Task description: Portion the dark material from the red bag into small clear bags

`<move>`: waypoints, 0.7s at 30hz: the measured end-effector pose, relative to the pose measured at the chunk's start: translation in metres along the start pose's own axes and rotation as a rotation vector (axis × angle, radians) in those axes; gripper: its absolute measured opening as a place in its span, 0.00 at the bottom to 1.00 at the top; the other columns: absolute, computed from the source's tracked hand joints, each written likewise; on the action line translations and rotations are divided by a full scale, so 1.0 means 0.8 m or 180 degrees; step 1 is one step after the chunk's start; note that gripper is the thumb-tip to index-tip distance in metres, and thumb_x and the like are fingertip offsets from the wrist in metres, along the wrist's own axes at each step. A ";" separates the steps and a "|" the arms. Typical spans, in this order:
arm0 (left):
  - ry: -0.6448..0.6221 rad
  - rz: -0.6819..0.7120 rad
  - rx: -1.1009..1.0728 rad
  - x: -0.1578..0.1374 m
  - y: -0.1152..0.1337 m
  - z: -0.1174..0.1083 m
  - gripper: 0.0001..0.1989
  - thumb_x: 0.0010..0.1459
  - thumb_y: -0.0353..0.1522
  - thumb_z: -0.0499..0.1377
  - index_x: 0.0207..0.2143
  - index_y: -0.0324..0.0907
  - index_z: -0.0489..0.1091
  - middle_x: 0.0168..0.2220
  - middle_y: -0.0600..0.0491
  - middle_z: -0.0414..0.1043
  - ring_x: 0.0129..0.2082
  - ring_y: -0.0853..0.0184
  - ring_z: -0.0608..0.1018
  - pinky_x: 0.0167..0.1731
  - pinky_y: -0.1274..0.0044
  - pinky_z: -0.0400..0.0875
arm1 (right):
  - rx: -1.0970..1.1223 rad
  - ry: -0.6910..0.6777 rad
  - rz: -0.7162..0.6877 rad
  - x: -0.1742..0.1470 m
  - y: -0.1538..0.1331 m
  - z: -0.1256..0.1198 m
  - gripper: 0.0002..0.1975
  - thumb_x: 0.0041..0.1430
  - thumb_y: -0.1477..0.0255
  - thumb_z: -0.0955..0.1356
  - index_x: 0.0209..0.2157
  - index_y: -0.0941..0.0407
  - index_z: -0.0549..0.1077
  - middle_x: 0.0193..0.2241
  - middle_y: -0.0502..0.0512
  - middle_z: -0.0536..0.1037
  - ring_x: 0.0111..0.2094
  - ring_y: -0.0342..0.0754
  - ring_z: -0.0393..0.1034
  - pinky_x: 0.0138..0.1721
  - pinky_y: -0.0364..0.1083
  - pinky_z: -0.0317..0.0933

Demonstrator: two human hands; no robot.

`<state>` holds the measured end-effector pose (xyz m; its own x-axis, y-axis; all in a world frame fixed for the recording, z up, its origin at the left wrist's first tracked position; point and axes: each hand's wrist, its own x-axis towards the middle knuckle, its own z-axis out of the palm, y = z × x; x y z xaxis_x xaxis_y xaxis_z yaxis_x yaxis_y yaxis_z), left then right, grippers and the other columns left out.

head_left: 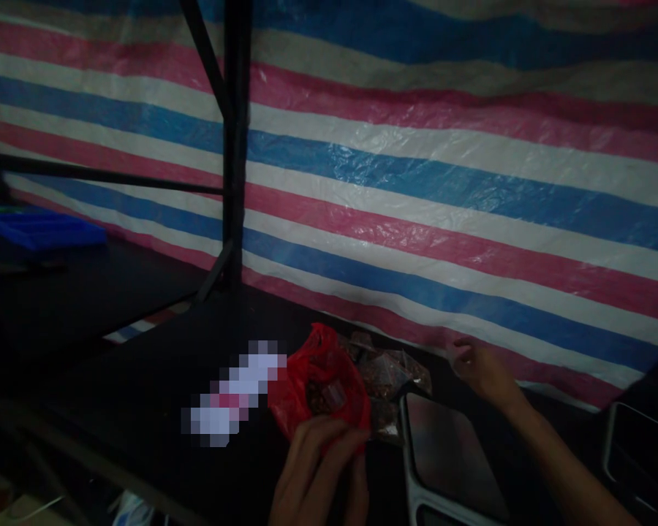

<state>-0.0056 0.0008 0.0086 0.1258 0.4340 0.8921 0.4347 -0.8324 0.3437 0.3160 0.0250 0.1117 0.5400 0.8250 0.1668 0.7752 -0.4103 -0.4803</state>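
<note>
A red plastic bag (288,402) stands with its mouth open on the black table. Inside it is a small clear bag with brown contents (329,394). My left hand (323,464) is at the near rim of the red bag, its fingers bent and closed on the plastic. Beyond the bag's right side lie several small clear bags of brown bits (387,372). To the right of them my right hand (474,365) is raised near the foot of the striped sheet, fingers curled together. Whether anything is in those fingers is too dark to tell.
A grey-framed device with a dark glossy top (449,446) lies between my arms; a similar one (644,453) is at the far right. A blurred-out pale item (235,394) lies left of the bag. Behind stand a black metal post (235,146) and striped sheeting (444,175). A blue tray (49,226) sits far left.
</note>
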 end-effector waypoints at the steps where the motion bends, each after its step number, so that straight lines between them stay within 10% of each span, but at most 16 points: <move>1: 0.0001 -0.0012 0.0130 -0.001 0.004 0.003 0.15 0.67 0.29 0.59 0.55 0.46 0.71 0.45 0.49 0.81 0.47 0.67 0.84 0.48 0.80 0.80 | 0.0128 -0.0021 -0.0108 -0.016 -0.012 -0.008 0.17 0.59 0.79 0.67 0.51 0.59 0.75 0.30 0.55 0.80 0.31 0.52 0.78 0.33 0.47 0.68; 7: 0.0066 -0.0042 0.0262 -0.003 0.031 0.017 0.36 0.69 0.57 0.50 0.65 0.40 0.64 0.55 0.39 0.82 0.52 0.56 0.86 0.45 0.71 0.85 | 0.1711 -0.1094 -0.0604 -0.156 -0.092 -0.006 0.20 0.52 0.73 0.71 0.49 0.51 0.74 0.29 0.46 0.76 0.27 0.45 0.72 0.27 0.41 0.62; 21: -0.0257 -0.1441 -0.1928 -0.019 0.013 -0.002 0.22 0.54 0.42 0.72 0.52 0.53 0.81 0.49 0.51 0.86 0.47 0.59 0.88 0.45 0.76 0.84 | 0.1801 -0.1627 -0.0616 -0.220 -0.132 0.009 0.12 0.55 0.75 0.71 0.42 0.52 0.74 0.27 0.44 0.74 0.27 0.42 0.69 0.28 0.40 0.60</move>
<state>-0.0045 -0.0153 -0.0006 0.1265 0.7826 0.6095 -0.1034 -0.6007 0.7927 0.1367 -0.0742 0.1267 0.0881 0.9944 -0.0587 0.4812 -0.0940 -0.8715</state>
